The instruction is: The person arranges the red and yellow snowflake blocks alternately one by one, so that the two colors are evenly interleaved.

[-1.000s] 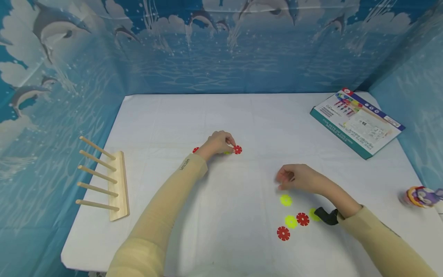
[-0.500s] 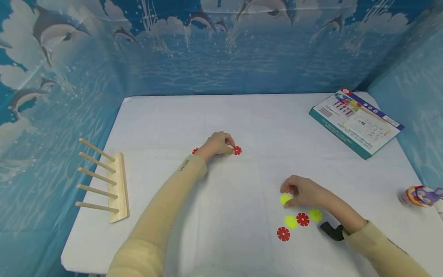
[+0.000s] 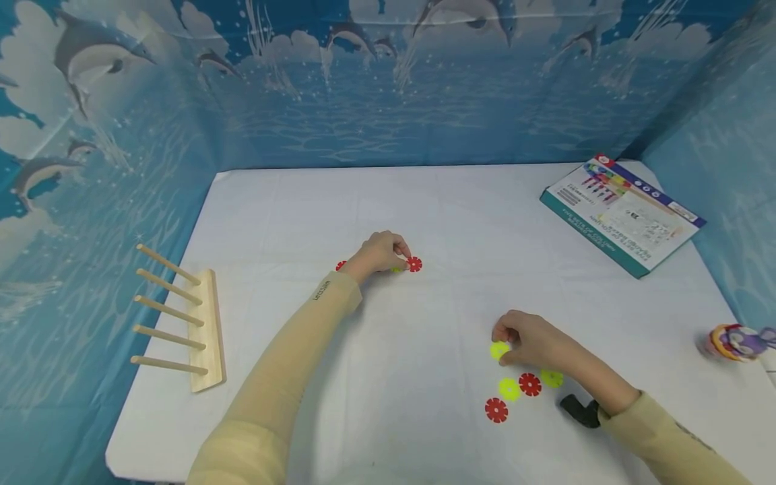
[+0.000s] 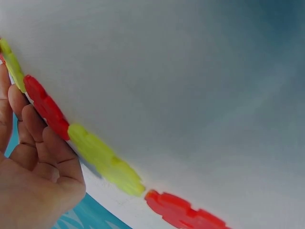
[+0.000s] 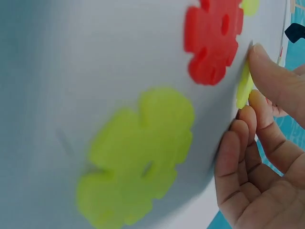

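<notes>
In the head view a row of red and yellow notched plastic discs lies mid-table. My left hand [image 3: 377, 250] rests over it, thumb and index at a yellow disc [image 4: 13, 67] beside the end red disc [image 3: 415, 264]. Along the row, a red disc [image 4: 46, 107], another yellow disc [image 4: 105, 160] and a nearer red disc [image 4: 176, 210] show in the left wrist view. My right hand [image 3: 529, 339] pinches a loose yellow disc [image 3: 499, 350] on the right. Around it lie two red discs [image 3: 496, 409] and two more yellow discs [image 3: 510, 389].
A wooden base with several pegs [image 3: 207, 330] stands at the left edge. A flat cardboard box [image 3: 624, 212] lies back right. A small purple and yellow figure [image 3: 739, 343] is at the far right. A black curved piece [image 3: 580, 411] sits by my right cuff.
My right hand has come down and slightly rightward onto the loose yellow disc and now pinches it. My left hand has stayed at the row.
</notes>
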A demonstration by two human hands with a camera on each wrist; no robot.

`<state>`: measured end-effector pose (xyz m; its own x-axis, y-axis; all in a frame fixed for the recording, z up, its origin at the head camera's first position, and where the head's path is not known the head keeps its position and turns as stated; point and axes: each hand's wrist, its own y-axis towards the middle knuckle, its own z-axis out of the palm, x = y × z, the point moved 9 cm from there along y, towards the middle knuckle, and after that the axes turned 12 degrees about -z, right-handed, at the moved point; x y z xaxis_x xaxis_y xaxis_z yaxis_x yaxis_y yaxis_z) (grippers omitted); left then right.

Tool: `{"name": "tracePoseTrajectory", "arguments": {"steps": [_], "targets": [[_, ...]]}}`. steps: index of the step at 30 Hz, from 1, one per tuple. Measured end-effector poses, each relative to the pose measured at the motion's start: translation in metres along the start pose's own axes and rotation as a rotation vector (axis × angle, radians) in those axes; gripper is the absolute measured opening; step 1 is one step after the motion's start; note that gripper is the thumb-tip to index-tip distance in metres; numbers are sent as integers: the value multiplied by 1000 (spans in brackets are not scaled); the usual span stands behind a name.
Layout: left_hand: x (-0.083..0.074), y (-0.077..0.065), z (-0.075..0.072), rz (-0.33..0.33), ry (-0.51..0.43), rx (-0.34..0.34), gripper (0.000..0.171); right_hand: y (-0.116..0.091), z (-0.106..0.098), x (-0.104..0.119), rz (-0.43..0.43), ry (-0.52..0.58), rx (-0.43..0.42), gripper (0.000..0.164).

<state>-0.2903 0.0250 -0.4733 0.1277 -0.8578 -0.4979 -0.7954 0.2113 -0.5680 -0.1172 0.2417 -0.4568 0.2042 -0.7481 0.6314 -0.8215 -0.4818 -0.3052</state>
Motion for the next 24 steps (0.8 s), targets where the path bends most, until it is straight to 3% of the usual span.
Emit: {"name": "tracePoseTrajectory", "arguments": {"steps": [7,15,24], "targets": [[0,0,0,10,7,-8,16,-1,2,3,-8,-15,-10,36],[0,0,0,15,20,-18,16,4,-2,5,-36,38,43,26],[0,1,-1,15,18,-13,16,41,-32,10,-39,92,-21,18]]}}
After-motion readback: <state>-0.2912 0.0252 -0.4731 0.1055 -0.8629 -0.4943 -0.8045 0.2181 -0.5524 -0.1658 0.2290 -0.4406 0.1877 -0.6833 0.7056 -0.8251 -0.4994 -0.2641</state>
